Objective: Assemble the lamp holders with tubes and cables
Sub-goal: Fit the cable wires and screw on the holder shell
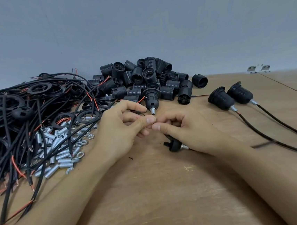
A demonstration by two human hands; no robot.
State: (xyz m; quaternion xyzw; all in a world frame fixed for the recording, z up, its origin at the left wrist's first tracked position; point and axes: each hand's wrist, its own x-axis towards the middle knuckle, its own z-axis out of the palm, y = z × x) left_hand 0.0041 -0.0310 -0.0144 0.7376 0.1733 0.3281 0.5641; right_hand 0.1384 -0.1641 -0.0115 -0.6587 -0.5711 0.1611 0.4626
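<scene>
My left hand (123, 127) and my right hand (187, 128) meet at the table's middle, fingertips pinching the thin wire ends of a black cable (138, 111). Under my right palm lies a black lamp-holder base (173, 145) with a metal tube sticking out. Just beyond my fingers stands a lamp holder (151, 98) with a metal tube pointing toward me. A pile of black threaded holder shells (146, 78) sits behind it.
A tangle of black cables and rings (17, 114) fills the left side. Loose metal tubes and nuts (60, 148) lie beside it. Two finished holders with cables (230, 96) rest at the right. The wooden table (161, 192) meets a grey wall behind.
</scene>
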